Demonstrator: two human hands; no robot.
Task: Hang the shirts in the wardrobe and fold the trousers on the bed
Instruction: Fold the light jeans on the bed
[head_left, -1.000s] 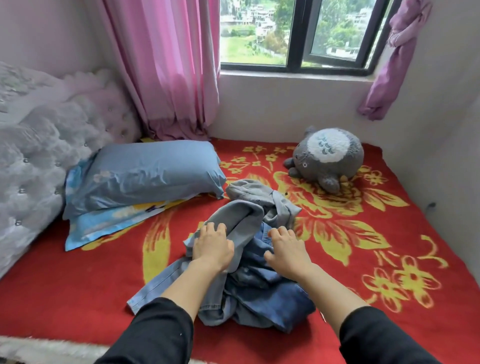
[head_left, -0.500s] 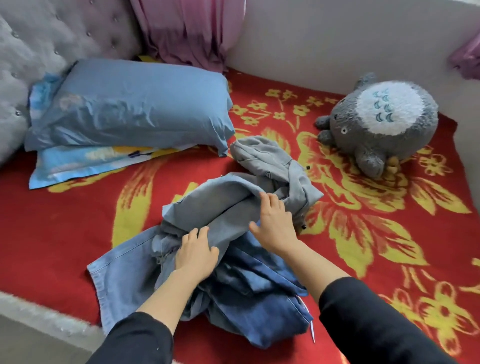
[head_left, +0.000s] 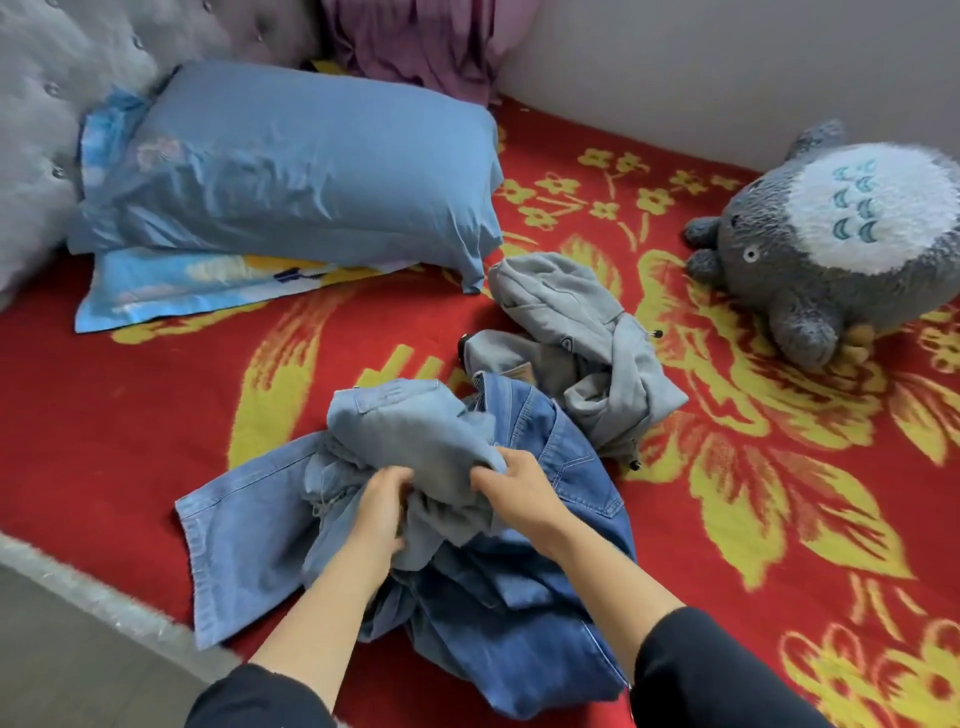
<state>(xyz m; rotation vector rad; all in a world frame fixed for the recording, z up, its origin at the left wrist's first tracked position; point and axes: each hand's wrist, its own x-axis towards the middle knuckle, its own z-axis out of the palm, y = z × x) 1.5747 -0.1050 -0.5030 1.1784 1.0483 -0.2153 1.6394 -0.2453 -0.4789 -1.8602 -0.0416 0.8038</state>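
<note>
A heap of clothes lies on the red flowered bed cover (head_left: 130, 415). My left hand (head_left: 382, 506) and my right hand (head_left: 514, 491) both grip a bunched light blue denim garment (head_left: 410, 436) at the middle of the heap. One flat end of it (head_left: 239, 530) spreads out to the left. Beneath it lies a darker blue pair of jeans (head_left: 545, 597). A crumpled grey garment (head_left: 587, 353) with drawstrings rests just beyond, apart from my hands.
A blue pillow (head_left: 311, 166) sits on a patterned pillow (head_left: 171, 291) at the back left, against a grey tufted headboard (head_left: 47, 104). A grey plush toy (head_left: 841, 244) lies at the back right. The bed edge (head_left: 104, 608) runs along the lower left.
The view tilted down and closer. The grey garment has come off the heap and now lies beyond it. Both hands moved onto the light blue denim and bunched it.
</note>
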